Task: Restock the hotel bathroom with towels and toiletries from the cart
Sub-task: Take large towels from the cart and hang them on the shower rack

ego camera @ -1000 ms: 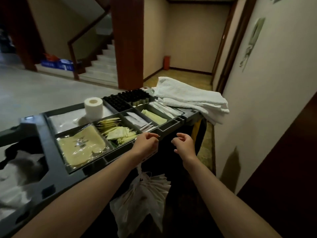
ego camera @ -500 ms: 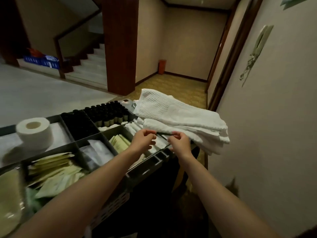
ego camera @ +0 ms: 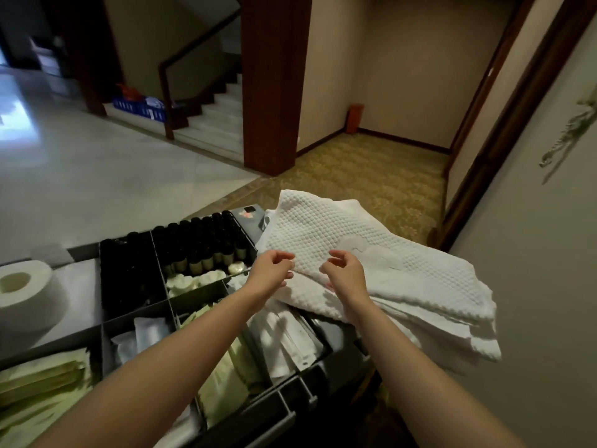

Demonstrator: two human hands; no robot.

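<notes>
Towels [ego camera: 387,263] hang over the right edge of the cart [ego camera: 284,413]; my left hand [ego camera: 274,271] and right hand [ego camera: 345,273] curl at the top one, grip unclear to me, so a careless pull may drag the pile down.

The towel [ego camera: 371,253] is white waffle-textured cloth, matt and nubbly. The cart tray [ego camera: 135,318] looks like dark matt plastic. The toilet roll [ego camera: 26,295] is soft white paper, and the floor [ego camera: 97,176] is glossy pale stone.
</notes>
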